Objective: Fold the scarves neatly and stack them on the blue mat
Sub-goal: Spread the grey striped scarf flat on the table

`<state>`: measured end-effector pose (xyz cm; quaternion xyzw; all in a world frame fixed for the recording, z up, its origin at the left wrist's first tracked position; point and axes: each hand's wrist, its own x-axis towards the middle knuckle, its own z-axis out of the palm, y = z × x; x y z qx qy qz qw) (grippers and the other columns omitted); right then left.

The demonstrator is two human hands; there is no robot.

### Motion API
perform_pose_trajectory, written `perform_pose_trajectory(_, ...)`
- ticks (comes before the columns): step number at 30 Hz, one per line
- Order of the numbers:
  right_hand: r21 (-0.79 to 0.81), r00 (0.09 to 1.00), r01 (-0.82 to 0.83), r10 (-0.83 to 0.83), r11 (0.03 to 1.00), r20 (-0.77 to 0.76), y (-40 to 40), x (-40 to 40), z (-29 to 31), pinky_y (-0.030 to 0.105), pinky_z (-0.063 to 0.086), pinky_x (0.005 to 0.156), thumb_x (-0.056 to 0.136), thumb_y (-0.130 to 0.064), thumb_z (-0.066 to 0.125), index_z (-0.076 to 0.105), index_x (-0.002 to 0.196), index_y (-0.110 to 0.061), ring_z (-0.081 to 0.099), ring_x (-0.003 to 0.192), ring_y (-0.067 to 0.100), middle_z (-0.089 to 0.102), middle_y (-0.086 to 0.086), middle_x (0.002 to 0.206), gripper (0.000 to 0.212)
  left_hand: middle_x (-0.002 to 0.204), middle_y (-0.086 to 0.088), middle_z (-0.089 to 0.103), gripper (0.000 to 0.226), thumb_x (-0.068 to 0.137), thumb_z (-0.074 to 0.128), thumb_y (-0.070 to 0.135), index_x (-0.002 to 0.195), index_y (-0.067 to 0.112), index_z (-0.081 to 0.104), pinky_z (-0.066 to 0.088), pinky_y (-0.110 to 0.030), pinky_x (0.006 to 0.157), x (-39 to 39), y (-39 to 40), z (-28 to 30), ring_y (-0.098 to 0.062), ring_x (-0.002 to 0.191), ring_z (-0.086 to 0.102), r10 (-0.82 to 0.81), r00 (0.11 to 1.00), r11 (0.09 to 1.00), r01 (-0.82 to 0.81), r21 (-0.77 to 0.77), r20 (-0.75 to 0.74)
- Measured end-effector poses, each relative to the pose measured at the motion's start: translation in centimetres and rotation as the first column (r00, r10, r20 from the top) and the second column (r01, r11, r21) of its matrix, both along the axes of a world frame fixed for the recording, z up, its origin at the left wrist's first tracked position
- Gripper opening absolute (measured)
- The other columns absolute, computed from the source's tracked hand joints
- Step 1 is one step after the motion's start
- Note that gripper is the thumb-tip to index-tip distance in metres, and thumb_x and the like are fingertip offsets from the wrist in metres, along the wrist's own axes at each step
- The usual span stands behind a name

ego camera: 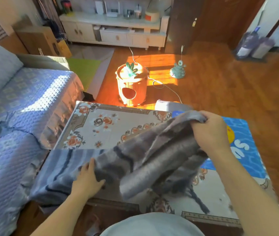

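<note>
Head view: 1 grey striped scarf (145,150) occupies the centre of the frame, draped across a low table with a floral cover (111,123). The right hand (210,132), at 3 o'clock from the scarf's middle, grips a bunched end of the fabric with curled fingers and holds it raised above the table; a folded length hangs from this grip toward 7 o'clock, ending in dark fringe (198,200) near the table's near edge. The left hand (87,178), at 8 o'clock, lies on the flat portion of the scarf with its fingers tucked under the lifted layer; whether they pinch the cloth or only press it cannot be determined. The flat portion extends toward 9 o'clock and overhangs the table's left edge. The blue mat (244,150) lies on the table at 3 o'clock, partly hidden behind the right hand and wrist; the scarf's raised end overlaps its left border. A blue quilted bed (26,106) adjoins the table at 9 o'clock. An orange barrel-shaped stool (132,86) stands on the wooden floor at 12 o'clock.
</note>
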<state>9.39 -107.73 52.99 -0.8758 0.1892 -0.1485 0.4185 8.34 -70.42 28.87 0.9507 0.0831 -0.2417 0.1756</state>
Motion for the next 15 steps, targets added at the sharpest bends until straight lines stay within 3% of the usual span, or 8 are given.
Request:
perform_pose_trajectory(3,0.054,0.995,0.094,-0.095,0.994,0.015,-0.6,1.0,2.6,0.035,0.022,0.052,0.091,-0.022,0.057,0.034,0.054,-0.015,0.023,0.050,0.014,0.028,-0.005,0.047,0.044,0.169,-0.005,-0.011,0.120,0.083,0.067,0.067,0.157,0.032,-0.021,0.033,-0.059,0.114,-1.6,-5.1,0.7,-0.034,0.155,0.000,0.064,0.998,0.993,-0.066,-0.095,-0.021)
perform_pose_trajectory(5,0.058,0.990,0.141,-0.142,0.988,0.015,-0.8,1.1,3.8,0.034,0.022,0.052,0.092,-0.026,0.056,0.033,0.054,-0.016,0.021,0.050,0.015,0.025,-0.005,0.050,0.045,0.167,-0.006,-0.016,0.116,0.086,0.064,0.064,0.155,0.033,-0.023,0.030,-0.060,0.116,-2.2,-8.3,1.5,-0.035,0.155,-0.003,0.151,0.988,0.982,-0.147,-0.119,0.029)
perform_pose_trajectory(8,-0.003,0.979,0.199,-0.199,0.980,-0.047,-0.9,1.2,4.6,0.034,0.029,0.051,0.093,-0.037,0.055,0.042,0.056,-0.014,0.030,0.051,0.020,0.035,0.001,0.054,0.046,0.160,-0.012,0.004,0.096,0.085,0.068,0.032,0.155,0.023,0.003,0.036,-0.053,0.113,-2.8,-11.9,3.1,-0.040,0.146,0.015,0.107,0.957,0.991,-0.082,-0.103,0.270)
perform_pose_trajectory(10,-0.051,0.975,0.194,-0.198,0.980,-0.100,-0.9,1.2,4.8,0.035,0.035,0.052,0.093,-0.044,0.055,0.050,0.057,-0.011,0.040,0.053,0.022,0.044,0.003,0.055,0.049,0.141,-0.012,0.026,0.071,0.079,0.069,0.016,0.137,0.019,0.028,0.043,-0.045,0.104,-3.1,-13.3,3.5,-0.037,0.128,0.037,-0.005,0.911,0.993,0.053,-0.106,0.413)
perform_pose_trajectory(11,-0.064,0.974,0.183,-0.190,0.981,-0.124,-0.9,1.2,4.8,0.036,0.039,0.055,0.093,-0.048,0.055,0.056,0.060,-0.010,0.046,0.056,0.022,0.050,0.003,0.057,0.050,0.132,-0.007,0.030,0.062,0.078,0.069,0.012,0.127,0.021,0.032,0.048,-0.042,0.097,-3.1,-13.8,3.7,-0.034,0.118,0.044,-0.012,0.902,0.986,0.081,-0.143,0.432)
perform_pose_trajectory(13,-0.082,0.966,0.161,-0.174,0.983,-0.189,-0.8,1.0,4.7,0.039,0.045,0.063,0.092,-0.051,0.055,0.064,0.068,-0.009,0.055,0.065,0.024,0.060,0.005,0.066,0.049,0.123,-0.004,0.032,0.058,0.077,0.072,0.014,0.118,0.023,0.032,0.053,-0.043,0.087,-2.5,-14.3,3.9,-0.033,0.110,0.048,-0.003,0.915,0.979,0.085,-0.186,0.404)
perform_pose_trajectory(15,-0.085,0.957,0.138,-0.155,0.987,-0.245,-0.9,1.0,4.7,0.041,0.047,0.067,0.090,-0.052,0.057,0.066,0.072,-0.008,0.058,0.071,0.026,0.063,0.007,0.071,0.048,0.127,-0.012,0.033,0.069,0.077,0.074,0.030,0.129,0.018,0.030,0.051,-0.051,0.091,-1.3,-14.0,3.6,-0.039,0.115,0.043,-0.032,0.920,0.992,0.076,-0.098,0.390)
